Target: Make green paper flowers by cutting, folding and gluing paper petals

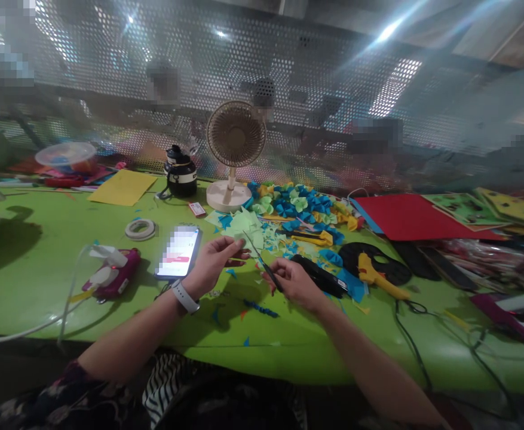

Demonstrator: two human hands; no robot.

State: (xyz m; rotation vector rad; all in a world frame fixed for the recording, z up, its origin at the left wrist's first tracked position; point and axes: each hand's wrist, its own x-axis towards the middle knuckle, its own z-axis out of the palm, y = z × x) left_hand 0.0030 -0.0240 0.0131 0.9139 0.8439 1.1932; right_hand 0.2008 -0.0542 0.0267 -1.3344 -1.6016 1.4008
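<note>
My right hand (295, 283) is closed around dark-handled scissors (259, 257), whose blades point up and to the left. The thumb and fingers of my left hand (217, 255) pinch a piece of light green paper (246, 232), right beside the scissor tips. Part of that paper blends with green pieces lying behind it, so its full outline is unclear. Beyond my hands is a heap of blue, yellow and light green folded paper flowers (295, 202), with small scraps (279, 242) scattered in front. A lit phone (178, 252) lies left of my left hand.
A small fan (236, 134) and a dark flask (181, 173) stand at the back. Left are a tape roll (140, 229) and a purple power strip (117, 275) with cables. To the right lie a black case (319, 276), a yellow glue gun (380, 278) and red sheets (423, 216).
</note>
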